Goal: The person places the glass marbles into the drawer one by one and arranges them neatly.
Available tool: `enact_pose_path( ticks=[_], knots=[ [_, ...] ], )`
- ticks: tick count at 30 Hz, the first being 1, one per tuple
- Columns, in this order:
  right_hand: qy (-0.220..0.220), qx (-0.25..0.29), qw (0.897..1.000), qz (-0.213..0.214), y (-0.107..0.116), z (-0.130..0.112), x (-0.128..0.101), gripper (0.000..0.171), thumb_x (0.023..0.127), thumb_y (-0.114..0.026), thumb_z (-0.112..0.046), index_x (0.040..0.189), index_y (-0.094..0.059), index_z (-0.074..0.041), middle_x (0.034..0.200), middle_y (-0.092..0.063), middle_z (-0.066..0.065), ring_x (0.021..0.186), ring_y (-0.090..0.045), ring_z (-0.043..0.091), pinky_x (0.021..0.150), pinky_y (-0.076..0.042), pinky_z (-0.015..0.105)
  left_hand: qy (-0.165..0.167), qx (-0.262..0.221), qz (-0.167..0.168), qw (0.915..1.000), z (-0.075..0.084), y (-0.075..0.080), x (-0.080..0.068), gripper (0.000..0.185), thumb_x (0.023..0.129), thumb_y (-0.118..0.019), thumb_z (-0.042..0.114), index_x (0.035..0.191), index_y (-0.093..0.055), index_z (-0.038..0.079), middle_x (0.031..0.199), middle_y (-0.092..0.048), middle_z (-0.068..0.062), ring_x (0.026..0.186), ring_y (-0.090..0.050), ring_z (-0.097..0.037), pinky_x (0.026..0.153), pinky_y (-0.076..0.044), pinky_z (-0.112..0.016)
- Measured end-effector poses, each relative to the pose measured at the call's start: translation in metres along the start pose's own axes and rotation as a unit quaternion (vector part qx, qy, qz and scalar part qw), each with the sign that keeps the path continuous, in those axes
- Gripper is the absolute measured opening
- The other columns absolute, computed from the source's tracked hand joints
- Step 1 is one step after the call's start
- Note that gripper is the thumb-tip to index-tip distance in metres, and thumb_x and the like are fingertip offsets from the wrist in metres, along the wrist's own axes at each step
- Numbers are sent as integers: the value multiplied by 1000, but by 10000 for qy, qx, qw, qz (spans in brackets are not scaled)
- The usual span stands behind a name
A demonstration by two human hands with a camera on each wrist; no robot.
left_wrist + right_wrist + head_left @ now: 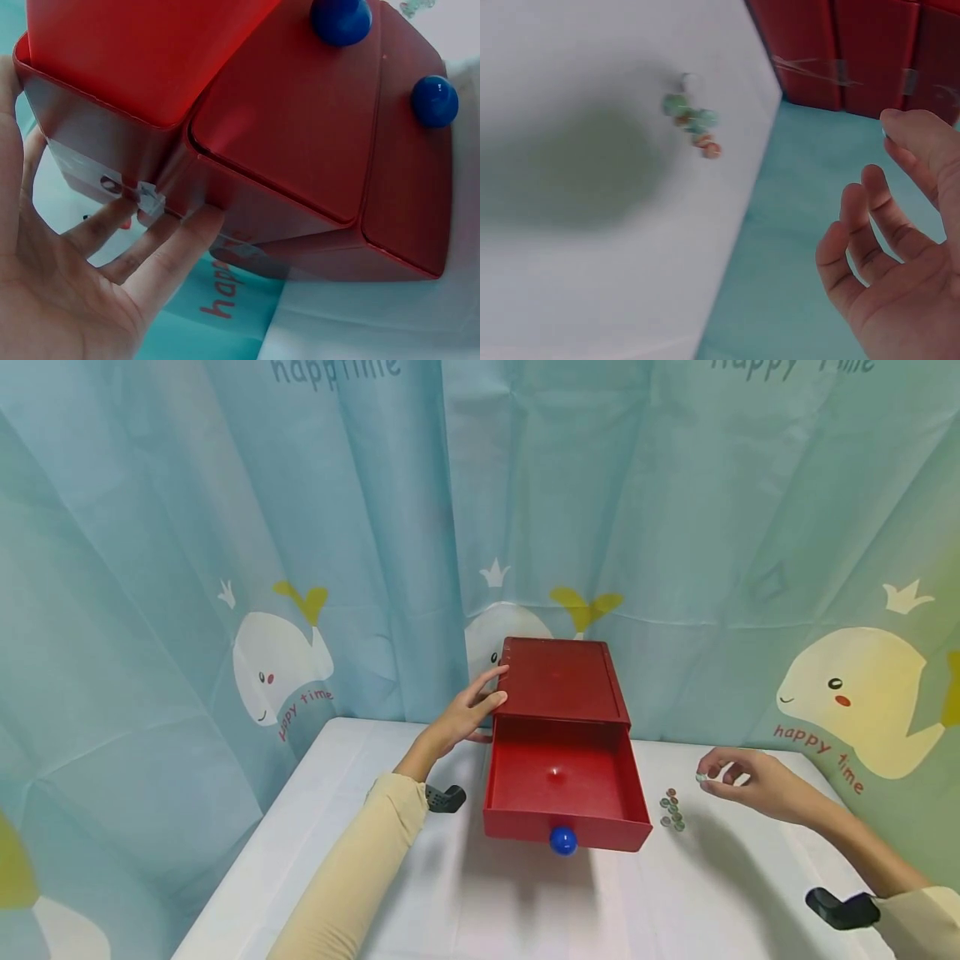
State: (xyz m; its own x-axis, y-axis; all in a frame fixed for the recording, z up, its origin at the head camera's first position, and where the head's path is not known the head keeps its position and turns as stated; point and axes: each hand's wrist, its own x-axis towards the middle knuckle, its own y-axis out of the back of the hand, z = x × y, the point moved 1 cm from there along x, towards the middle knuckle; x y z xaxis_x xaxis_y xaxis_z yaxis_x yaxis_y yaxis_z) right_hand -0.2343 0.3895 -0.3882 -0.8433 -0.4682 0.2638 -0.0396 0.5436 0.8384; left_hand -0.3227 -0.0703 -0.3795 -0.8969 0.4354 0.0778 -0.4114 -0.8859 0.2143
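Note:
A red drawer cabinet (558, 681) stands on the table with its top drawer (555, 777) pulled out; the inside shows bare red. My left hand (461, 718) rests along the cabinet's left side, fingers spread and touching the wall, as the left wrist view also shows. To the right of the cabinet my right hand (757, 781) is raised over the table. Its thumb and index finger pinch a small pale marble (701, 777), mostly covered by the fingertips in the right wrist view. Several green and reddish marbles (697, 124) lie in a cluster on the table nearby.
The open drawer carries a blue knob (563, 841) that sticks out at the front. Two lower drawers with blue knobs (435, 101) are closed. A blue curtain (390, 527) with whale prints hangs behind the white table (360, 760).

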Motion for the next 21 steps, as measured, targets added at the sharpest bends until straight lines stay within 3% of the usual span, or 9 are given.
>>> enact_pose_path(
  ticks=[8, 13, 16, 21],
  knots=[
    [-201, -98, 9994, 258, 30, -17, 14, 16, 91, -78, -10, 102, -71, -20, 93, -69, -6, 80, -61, 6, 63, -51, 25, -3, 20, -6, 10000, 1, 0, 0, 60, 104, -54, 39, 160, -32, 42, 156, -41, -16, 136, -49, -39, 92, -56, -58],
    [56, -127, 9984, 545, 48, -28, 27, 19, 89, -78, -4, 101, -72, -17, 95, -69, -3, 80, -62, 6, 66, -50, 20, 16, 18, 57, 10000, 0, 0, 1, 58, 104, -55, 40, 158, -33, 44, 156, -41, -13, 137, -48, -36, 91, -57, -58],
    [148, -14, 9972, 734, 58, -36, 32, 17, 89, -78, -3, 100, -72, -15, 96, -70, -5, 81, -62, 5, 67, -49, 16, 17, 5, 71, 10000, -1, 1, 1, 58, 104, -55, 40, 158, -34, 45, 156, -42, -13, 136, -49, -35, 91, -57, -57],
    [-61, 209, 9951, 965, 72, -49, 38, 15, 91, -77, -4, 102, -73, -12, 97, -70, -9, 82, -64, 6, 67, -49, 15, -11, -9, 27, 10000, -1, 0, 1, 60, 103, -56, 41, 158, -33, 44, 155, -42, -13, 135, -50, -36, 91, -57, -57]
  ],
)
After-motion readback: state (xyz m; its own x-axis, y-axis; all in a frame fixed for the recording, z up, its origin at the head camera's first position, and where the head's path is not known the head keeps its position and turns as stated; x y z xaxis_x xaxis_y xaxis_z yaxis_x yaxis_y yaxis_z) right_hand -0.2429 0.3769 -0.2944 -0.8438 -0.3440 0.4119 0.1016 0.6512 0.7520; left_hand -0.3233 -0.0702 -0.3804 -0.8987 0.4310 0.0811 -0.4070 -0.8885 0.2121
